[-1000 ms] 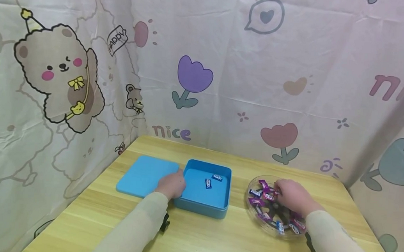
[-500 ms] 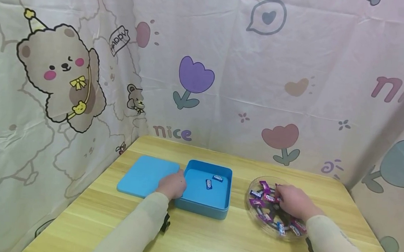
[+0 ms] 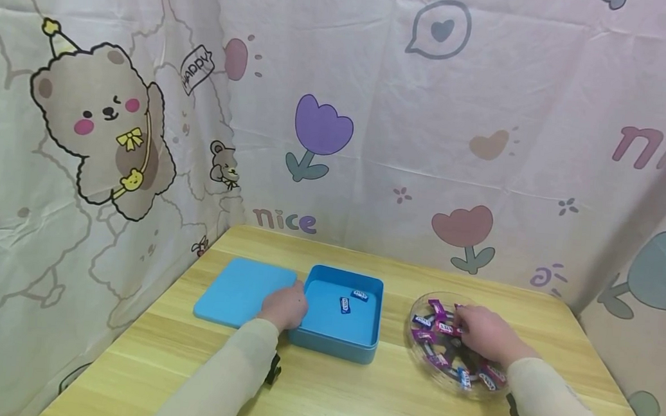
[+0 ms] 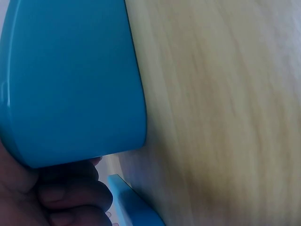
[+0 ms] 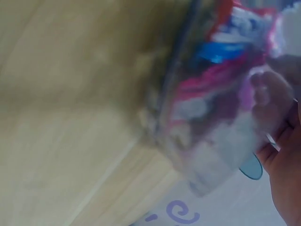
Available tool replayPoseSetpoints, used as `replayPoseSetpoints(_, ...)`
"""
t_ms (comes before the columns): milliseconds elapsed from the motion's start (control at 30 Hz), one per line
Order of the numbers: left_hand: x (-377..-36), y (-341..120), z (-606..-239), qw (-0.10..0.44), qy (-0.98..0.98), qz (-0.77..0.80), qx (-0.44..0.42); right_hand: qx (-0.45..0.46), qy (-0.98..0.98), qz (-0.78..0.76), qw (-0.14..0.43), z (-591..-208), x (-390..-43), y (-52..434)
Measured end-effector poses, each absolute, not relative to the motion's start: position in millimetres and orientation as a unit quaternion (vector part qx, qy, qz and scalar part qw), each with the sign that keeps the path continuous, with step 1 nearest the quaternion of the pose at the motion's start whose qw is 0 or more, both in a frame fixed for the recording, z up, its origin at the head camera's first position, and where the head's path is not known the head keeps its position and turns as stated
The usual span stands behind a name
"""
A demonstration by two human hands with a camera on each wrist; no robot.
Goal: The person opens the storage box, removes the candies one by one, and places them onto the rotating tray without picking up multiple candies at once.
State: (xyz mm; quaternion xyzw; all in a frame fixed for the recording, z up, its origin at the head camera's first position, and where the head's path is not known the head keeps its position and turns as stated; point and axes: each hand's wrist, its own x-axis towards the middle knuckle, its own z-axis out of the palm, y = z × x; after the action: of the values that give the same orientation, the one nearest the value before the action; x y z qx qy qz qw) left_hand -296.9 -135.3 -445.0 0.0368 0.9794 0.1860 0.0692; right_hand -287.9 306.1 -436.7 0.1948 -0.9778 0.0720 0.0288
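Observation:
My left hand [image 3: 285,306] grips the left wall of an open blue box [image 3: 334,351]; in the left wrist view its curled fingers [image 4: 70,195] press against the box's side [image 4: 70,80]. Two blue-wrapped candies [image 3: 345,305] lie inside the box. The flat blue lid [image 3: 240,292] lies just left of it. My right hand [image 3: 483,333] reaches into a clear round dish [image 3: 416,346] of purple and blue wrapped candies [image 3: 436,305], fingertips among them. Whether it pinches one is hidden. The right wrist view is blurred and shows the dish [image 5: 188,141] and candies [image 5: 221,52].
Everything sits on a light wooden table [image 3: 354,396] closed in by cartoon-print curtains [image 3: 372,140] at the back and both sides. The lid's edge [image 4: 131,202] shows beside the box. Bare tabletop [image 4: 221,117] lies in front of the box and dish.
My right hand has shifted slightly left within the dish, toward the candies at its far side. The left hand and the box have stayed put.

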Motion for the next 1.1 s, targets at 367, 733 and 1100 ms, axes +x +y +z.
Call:
replayPoseSetpoints(367,-297,-135,-446,0.075,0.979,0.186,0.027,0.198,-0.973,0.110,0.042,-411,-290,282)
replayPoseSetpoints(733,-298,-135,-446,0.078,0.978,0.191,0.026,0.219,-0.965,0.139,0.047,-391,-283,206)
replayPoseSetpoints(1100,-296,-134,-444,0.075,0.980,0.180,0.033,0.223,-0.964,0.138,0.041,-403,-294,136)
